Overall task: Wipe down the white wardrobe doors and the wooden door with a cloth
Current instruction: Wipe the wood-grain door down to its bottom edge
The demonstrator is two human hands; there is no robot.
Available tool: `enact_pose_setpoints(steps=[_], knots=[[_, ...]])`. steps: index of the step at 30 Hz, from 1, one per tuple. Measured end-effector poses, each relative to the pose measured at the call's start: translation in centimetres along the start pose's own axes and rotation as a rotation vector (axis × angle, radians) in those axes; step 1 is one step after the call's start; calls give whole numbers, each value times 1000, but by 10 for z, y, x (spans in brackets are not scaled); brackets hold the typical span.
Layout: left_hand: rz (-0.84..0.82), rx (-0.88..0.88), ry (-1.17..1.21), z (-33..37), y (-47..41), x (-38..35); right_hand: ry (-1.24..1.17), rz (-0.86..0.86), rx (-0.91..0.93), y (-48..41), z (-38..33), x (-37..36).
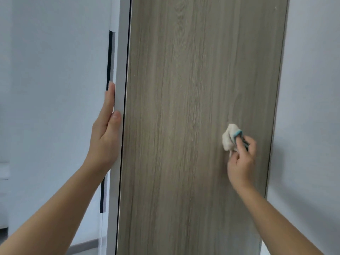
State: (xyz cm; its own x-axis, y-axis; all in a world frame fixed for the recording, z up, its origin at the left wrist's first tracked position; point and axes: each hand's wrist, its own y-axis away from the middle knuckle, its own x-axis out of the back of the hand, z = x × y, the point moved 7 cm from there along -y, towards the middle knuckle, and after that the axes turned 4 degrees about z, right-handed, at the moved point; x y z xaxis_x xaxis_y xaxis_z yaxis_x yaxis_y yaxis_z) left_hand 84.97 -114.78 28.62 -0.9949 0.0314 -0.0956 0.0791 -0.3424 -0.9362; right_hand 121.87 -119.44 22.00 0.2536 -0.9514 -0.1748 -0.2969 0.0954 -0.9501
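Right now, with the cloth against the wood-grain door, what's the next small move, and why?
Probably sweep the crumpled cream cloth with a teal edge leftward across the grey-brown wood-grain door. The right hand pinches it against the panel near the right side, so most of the width lies to its left, and the left hand braces the door's white edge.

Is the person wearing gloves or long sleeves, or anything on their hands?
No gloves, and no sleeves in view. The left hand and the right hand are bare, with no rings showing. The left arm and the right arm are bare as far as the picture shows, and neither wrist has a watch or bracelet.
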Motion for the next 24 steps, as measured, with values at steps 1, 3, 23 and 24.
enact_pose_setpoints(steps=[1, 3, 23, 24], knots=[[4, 2, -3, 0, 0, 0, 34, 11, -99, -4, 24, 6], [9, 5, -13, -1, 0, 0, 107, 28, -289, -11, 64, 17], [5, -2, -10, -2, 0, 0, -57, 128, -310, 50, -32, 1], [9, -3, -10, -2, 0, 0, -84, 106, -269, 54, -52, -5]])
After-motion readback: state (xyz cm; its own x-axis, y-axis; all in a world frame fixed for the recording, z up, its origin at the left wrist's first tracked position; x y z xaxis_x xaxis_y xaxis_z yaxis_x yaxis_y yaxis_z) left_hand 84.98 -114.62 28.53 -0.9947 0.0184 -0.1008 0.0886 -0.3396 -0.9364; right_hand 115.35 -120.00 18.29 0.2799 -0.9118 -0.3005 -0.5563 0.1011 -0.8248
